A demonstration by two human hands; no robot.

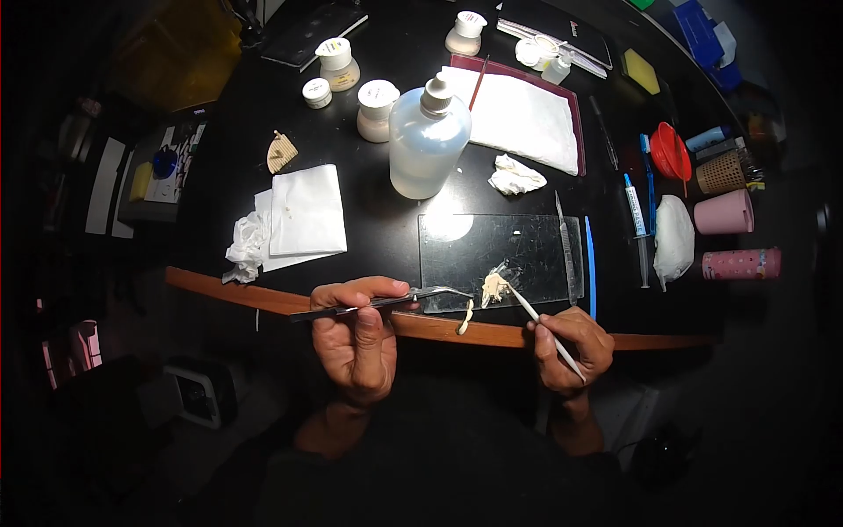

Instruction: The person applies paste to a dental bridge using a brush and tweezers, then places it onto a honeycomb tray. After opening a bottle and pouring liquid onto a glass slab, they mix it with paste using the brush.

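Note:
My left hand [358, 342] is closed around curved tweezers [432, 292]. At the bent tip of the tweezers hangs a small, narrow cream-coloured piece [466, 318], in front of the table's wooden edge. My right hand [575, 345] grips a thin white stick-like tool [529, 308] like a pen. Its far tip meets a smear of cream paste [493, 288] on the glass plate [457, 250]. A slim metal spatula [565, 246] lies along the plate's right side, with a blue strip [590, 263] just beyond it.
Behind the plate stands a large translucent bottle [428, 145]. Folded white tissue [307, 211] lies to the left, a crumpled tissue [516, 175] behind the plate. Several jars, including one white-lidded jar [377, 110], are further back. A syringe [635, 211] and pink cup [724, 212] are right.

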